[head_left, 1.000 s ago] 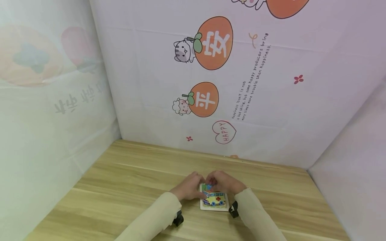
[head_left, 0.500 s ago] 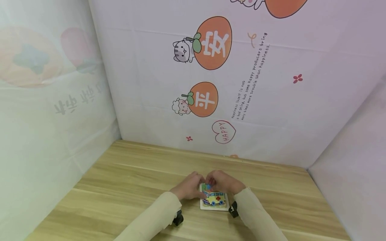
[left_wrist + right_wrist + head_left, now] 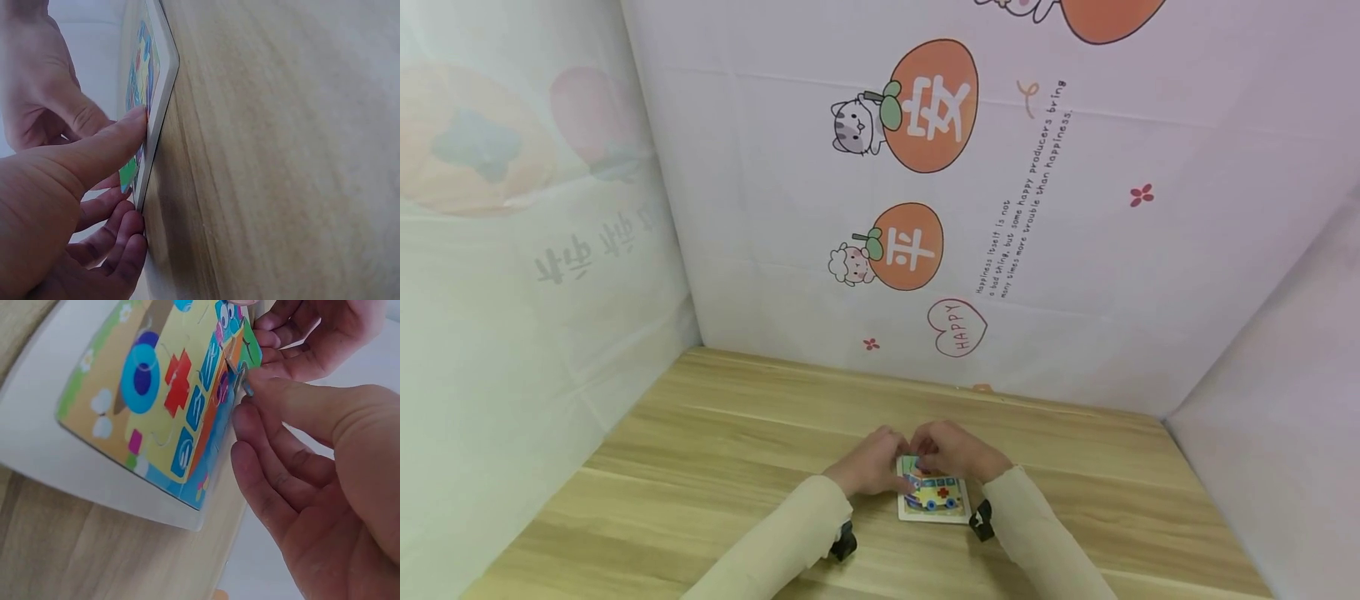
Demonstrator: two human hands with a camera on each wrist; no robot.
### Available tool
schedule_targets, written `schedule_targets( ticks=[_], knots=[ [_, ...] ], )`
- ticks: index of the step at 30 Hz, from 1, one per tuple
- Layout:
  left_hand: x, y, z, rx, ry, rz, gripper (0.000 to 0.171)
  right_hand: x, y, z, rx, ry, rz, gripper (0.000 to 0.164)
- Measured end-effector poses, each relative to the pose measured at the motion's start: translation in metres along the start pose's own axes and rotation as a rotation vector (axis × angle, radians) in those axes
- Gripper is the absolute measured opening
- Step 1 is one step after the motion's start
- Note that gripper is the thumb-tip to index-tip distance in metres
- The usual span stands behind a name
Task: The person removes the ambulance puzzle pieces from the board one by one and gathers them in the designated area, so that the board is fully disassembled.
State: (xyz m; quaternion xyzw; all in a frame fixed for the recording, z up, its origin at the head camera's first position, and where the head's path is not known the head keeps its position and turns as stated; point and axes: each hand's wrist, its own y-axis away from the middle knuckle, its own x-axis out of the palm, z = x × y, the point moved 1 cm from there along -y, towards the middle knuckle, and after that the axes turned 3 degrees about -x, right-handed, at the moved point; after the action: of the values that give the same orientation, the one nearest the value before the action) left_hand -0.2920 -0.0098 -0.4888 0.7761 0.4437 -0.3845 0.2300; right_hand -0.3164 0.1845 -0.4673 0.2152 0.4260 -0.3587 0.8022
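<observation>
A small jigsaw puzzle (image 3: 942,504) with a yellow ambulance picture and a white border lies on the table. My left hand (image 3: 871,467) grips its left side, the thumb (image 3: 119,139) on the picture and the other fingers at the border. At the puzzle's far edge, my right hand (image 3: 958,454) pinches a small bluish puzzle piece (image 3: 248,389) between thumb and fingers. Most of that piece is hidden by the fingertips. Beside it, a green piece (image 3: 251,347) stands slightly tilted up from the picture; the left wrist view also shows this green corner (image 3: 127,174).
The wood-grain table (image 3: 722,450) extends around the puzzle. Behind it rises a white cloth wall (image 3: 790,275) with printed oranges and lettering. More white cloth walls flank the left (image 3: 550,350) and the right (image 3: 1285,358).
My right hand's fingers have shifted slightly at the puzzle's far edge, and the blue piece seen there earlier is now mostly covered. The left hand keeps its place.
</observation>
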Motion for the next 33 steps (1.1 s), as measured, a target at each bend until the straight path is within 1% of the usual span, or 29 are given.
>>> schedule_targets(
  ticks=[6,11,18,21,24,27,33],
  knots=[
    [-0.001,0.000,-0.001,0.004,-0.006,0.004,0.055,-0.004,0.000,0.002,-0.026,0.001,-0.029,0.009],
    [-0.001,0.000,0.000,0.003,-0.007,0.001,0.053,-0.011,0.000,0.006,-0.056,-0.003,-0.015,0.010],
    [-0.003,0.001,-0.002,-0.013,-0.016,0.000,0.056,-0.027,0.003,0.005,-0.062,0.004,-0.004,0.010],
    [-0.002,0.001,-0.002,-0.024,-0.015,-0.001,0.058,-0.036,0.009,0.000,-0.069,0.001,-0.011,0.009],
    [-0.001,0.001,-0.001,-0.036,-0.006,-0.003,0.058,-0.045,0.017,-0.010,-0.066,0.005,-0.033,0.010],
    [0.000,0.001,-0.001,-0.039,-0.006,-0.005,0.059,-0.055,0.029,-0.023,-0.045,-0.001,-0.054,0.010],
    [0.001,0.000,-0.002,-0.024,-0.040,-0.010,0.060,-0.072,0.053,-0.048,0.001,0.008,-0.096,0.011]
  ],
)
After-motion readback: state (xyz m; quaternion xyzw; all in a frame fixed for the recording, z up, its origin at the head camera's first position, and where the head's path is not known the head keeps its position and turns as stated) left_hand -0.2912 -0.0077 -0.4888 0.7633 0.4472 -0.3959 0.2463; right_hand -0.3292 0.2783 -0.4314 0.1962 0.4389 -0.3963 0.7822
